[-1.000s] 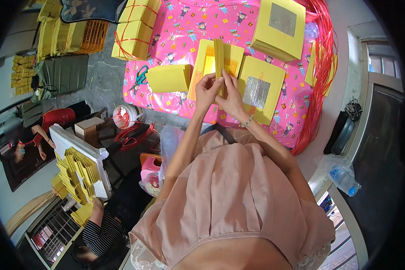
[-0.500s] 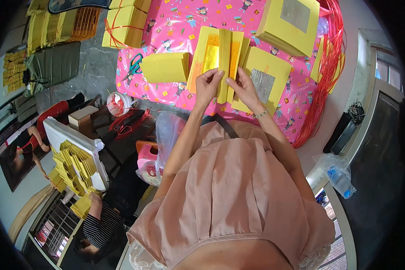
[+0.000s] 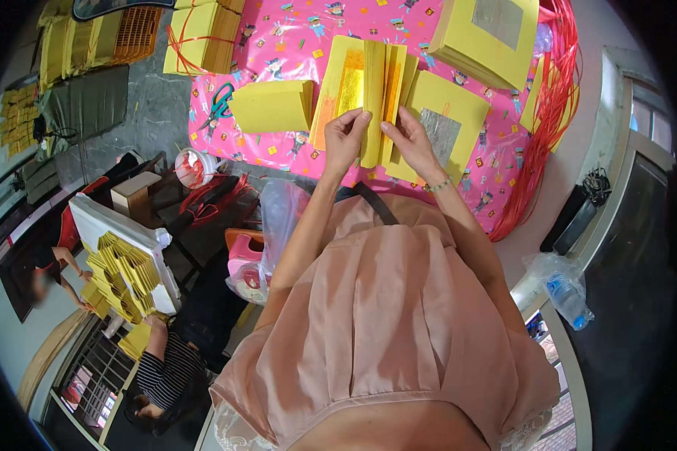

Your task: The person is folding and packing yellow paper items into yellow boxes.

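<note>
A bench (image 3: 297, 56) is standing in front of the person, wearing a pink cover with small cartoon figures. Long red strings (image 3: 553, 113) are hanging down its right side. A thick stack of yellow paper with a silver square on top (image 3: 466, 56) is sitting at the upper right. At the middle of the near side, gold-panelled yellow paper (image 3: 327, 90) is lying with a folded yellow strip (image 3: 371, 75) running lengthwise over it. Silver-patched yellow paper (image 3: 466, 113) is lying just right of it; a smaller yellow pile (image 3: 267, 105) is lying to its left. The left hand (image 3: 344, 137) is pinching the strip; the right hand (image 3: 412, 141) is holding thumb and forefinger apart beside it. Green-handled scissors (image 3: 222, 105) are resting at the left edge.
</note>
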### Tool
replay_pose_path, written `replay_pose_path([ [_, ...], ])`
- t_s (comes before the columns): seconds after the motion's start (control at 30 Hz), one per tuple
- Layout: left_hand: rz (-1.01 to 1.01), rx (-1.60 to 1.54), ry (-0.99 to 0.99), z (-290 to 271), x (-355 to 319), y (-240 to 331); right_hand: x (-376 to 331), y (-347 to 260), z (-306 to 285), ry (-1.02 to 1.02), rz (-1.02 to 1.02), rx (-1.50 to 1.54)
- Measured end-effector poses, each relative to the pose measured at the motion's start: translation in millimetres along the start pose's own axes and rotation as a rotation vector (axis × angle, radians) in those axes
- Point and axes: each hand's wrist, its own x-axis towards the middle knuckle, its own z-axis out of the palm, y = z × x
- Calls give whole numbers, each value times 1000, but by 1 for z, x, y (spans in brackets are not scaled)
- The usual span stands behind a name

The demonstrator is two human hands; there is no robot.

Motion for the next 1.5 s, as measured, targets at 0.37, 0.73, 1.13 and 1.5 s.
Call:
replay_pose_path([
  [0.37, 32, 2, 46, 3, 0, -1, -3, 3, -3, 4, -17, -19],
  [0.73, 12, 4, 47, 3, -1, -1, -7, 2, -6, 21, -8, -25],
  [1.13, 11, -1, 41, 4, -1, 0, -9, -5, 6, 124, 8, -198],
  [1.5, 4, 10, 50, 3, 1, 0, -9, -3, 6, 94, -39, -197],
])
